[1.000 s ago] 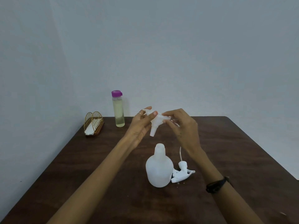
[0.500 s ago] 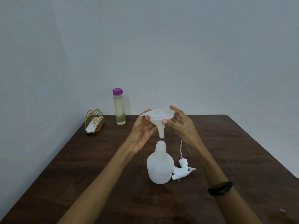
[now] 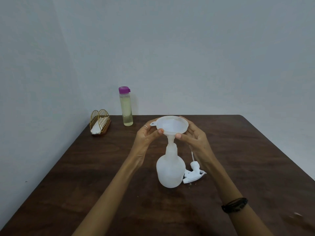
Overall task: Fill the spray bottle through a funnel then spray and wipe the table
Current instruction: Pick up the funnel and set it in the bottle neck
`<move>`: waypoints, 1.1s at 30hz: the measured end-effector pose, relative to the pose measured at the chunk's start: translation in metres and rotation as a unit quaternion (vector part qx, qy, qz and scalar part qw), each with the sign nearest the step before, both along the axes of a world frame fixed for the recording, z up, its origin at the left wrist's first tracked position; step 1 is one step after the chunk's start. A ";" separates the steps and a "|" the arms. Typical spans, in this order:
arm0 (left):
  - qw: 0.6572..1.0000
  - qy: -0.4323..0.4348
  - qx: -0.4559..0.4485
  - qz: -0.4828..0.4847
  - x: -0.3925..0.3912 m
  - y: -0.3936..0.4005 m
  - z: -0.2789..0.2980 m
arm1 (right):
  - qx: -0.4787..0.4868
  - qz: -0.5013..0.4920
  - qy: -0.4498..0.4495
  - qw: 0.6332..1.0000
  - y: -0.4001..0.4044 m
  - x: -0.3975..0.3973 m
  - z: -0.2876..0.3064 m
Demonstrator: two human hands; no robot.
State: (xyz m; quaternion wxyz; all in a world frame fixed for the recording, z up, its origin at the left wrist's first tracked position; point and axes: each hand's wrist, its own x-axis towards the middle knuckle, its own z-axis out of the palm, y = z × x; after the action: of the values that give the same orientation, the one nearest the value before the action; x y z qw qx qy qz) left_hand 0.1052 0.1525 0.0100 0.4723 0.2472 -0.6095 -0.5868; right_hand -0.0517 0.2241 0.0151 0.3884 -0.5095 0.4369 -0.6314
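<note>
White funnel stands upright, spout in spray bottle neck; left hand and right hand fingers curl round its rim.

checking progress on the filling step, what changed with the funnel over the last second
Both hands, left and right, turned the white plastic funnel from tilted to upright and lowered it, so its spout now sits in the neck of the translucent white spray bottle. Both keep holding its rim. The bottle, white trigger sprayer head, purple-capped bottle of yellowish liquid and gold wire napkin holder stayed put.
</note>
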 end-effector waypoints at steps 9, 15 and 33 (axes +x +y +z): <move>0.999 -0.030 0.013 0.004 0.000 0.006 -0.017 | 0.022 -0.008 0.010 1.000 0.005 0.002 -0.015; 0.999 -0.038 0.021 -0.006 0.000 0.009 -0.023 | 0.028 -0.015 0.026 0.999 0.007 0.004 -0.022; 0.999 -0.004 0.042 -0.024 0.000 0.021 -0.024 | 0.012 -0.003 0.021 1.000 0.011 0.010 -0.021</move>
State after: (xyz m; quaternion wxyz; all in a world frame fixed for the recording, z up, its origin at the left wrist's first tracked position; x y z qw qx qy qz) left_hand 0.1049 0.1738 -0.0142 0.4447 0.2544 -0.5917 -0.6224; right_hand -0.0417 0.2353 -0.0062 0.3835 -0.5166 0.4538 -0.6165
